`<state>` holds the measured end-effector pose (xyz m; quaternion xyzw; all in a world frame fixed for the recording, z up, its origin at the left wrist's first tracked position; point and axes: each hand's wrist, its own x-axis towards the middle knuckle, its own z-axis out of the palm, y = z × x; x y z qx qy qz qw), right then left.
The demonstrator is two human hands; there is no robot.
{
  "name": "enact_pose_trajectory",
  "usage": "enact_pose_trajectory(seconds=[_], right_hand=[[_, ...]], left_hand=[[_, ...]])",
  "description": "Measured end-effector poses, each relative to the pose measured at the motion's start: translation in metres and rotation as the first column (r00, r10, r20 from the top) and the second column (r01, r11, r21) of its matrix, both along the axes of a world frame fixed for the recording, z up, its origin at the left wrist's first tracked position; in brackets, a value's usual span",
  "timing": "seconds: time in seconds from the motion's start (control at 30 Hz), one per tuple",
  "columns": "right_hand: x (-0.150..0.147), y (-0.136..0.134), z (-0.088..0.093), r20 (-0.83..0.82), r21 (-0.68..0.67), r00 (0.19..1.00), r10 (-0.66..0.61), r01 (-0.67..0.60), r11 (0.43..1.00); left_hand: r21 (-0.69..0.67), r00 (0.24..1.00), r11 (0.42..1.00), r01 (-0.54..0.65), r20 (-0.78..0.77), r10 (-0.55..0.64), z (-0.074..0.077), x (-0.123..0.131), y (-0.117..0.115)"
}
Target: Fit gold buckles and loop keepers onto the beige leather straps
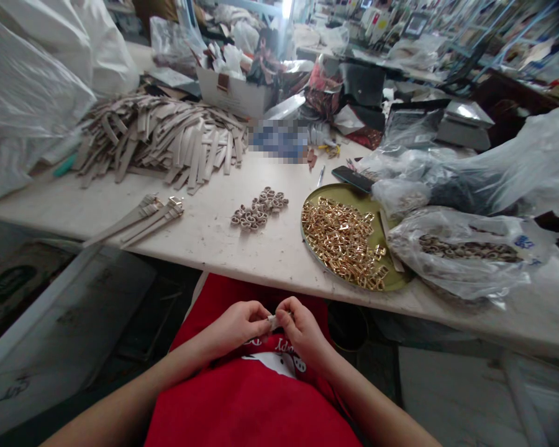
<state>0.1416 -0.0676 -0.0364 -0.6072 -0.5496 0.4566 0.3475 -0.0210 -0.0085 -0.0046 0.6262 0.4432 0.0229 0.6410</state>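
Low in front of the red shirt, my left hand [243, 323] and my right hand [300, 324] meet with fingertips closed. Between them they pinch a small pale strip [272, 321], mostly hidden by the fingers; whether it carries any metal part cannot be made out. On the table beyond lie a cluster of small beige strap loops [259, 209] and, to the right, a round tray [403, 284] heaped with gold buckles [342, 239]. To the left, several beige straps with buckles fitted [153, 216] lie together near the table's front edge.
A large pile of loose beige straps [163, 133] covers the back left of the table. Clear plastic bags [470, 248], one holding more loops, crowd the right side. A dark phone-like slab [353, 179] and a pen [321, 176] lie behind the tray. A white box [235, 93] stands at the back.
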Motion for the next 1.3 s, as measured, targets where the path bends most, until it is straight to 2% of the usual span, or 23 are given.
enact_pose_trajectory(seconds=[0.1,0.23,0.33,0.43,0.5,0.57,0.67,0.77,0.87,0.97,1.17,1.3], right_hand=[[-0.001,-0.002,-0.003,0.092,0.046,0.995,-0.026,0.021,0.999],[-0.011,-0.008,-0.008,0.039,0.045,0.987,-0.158,0.157,0.987],[-0.019,-0.014,-0.011,0.026,0.052,0.977,-0.211,0.209,0.976],[-0.021,-0.018,-0.008,-0.018,0.035,0.979,-0.204,0.205,0.978],[-0.020,-0.020,-0.002,-0.085,-0.019,0.984,-0.160,0.158,0.987],[-0.018,-0.024,0.006,-0.128,-0.067,0.988,-0.085,0.077,0.995],[-0.020,-0.030,0.016,-0.075,-0.065,0.997,-0.020,0.015,0.998],[-0.027,-0.036,0.018,-0.006,-0.017,0.995,-0.096,0.096,0.995],[-0.035,-0.040,0.014,-0.028,-0.018,0.983,-0.180,0.179,0.984],[-0.035,-0.045,0.017,-0.041,-0.031,0.992,-0.121,0.120,0.992],[-0.023,-0.054,0.041,0.215,0.135,0.975,0.050,-0.080,0.988],[-0.024,-0.050,0.043,0.104,0.154,0.988,0.115,-0.130,0.979]], left_hand=[[-0.004,1.000,1.000,0.000,0.014,0.000,0.000,-0.001,-0.002],[0.020,0.999,1.000,-0.019,0.034,0.018,0.000,-0.001,-0.006],[0.055,1.000,0.998,0.002,-0.007,-0.002,0.000,-0.002,-0.010],[0.128,0.998,0.991,0.044,-0.055,-0.037,0.001,-0.007,-0.015],[0.159,0.998,0.985,0.060,-0.039,-0.054,0.002,-0.013,-0.018],[0.144,0.999,0.988,0.052,0.004,-0.053,0.002,-0.019,-0.021],[0.068,0.997,0.997,0.021,0.074,-0.026,0.001,-0.025,-0.026],[0.043,0.991,0.999,0.008,0.136,-0.013,0.002,-0.026,-0.030],[0.071,0.989,0.997,-0.003,0.150,-0.008,0.004,-0.025,-0.032],[0.098,0.989,0.995,0.034,0.140,-0.048,0.007,-0.026,-0.033],[0.064,0.973,0.992,0.109,0.199,-0.120,0.019,-0.028,-0.036],[0.122,0.976,0.988,0.093,0.184,-0.115,0.024,-0.021,-0.036]])
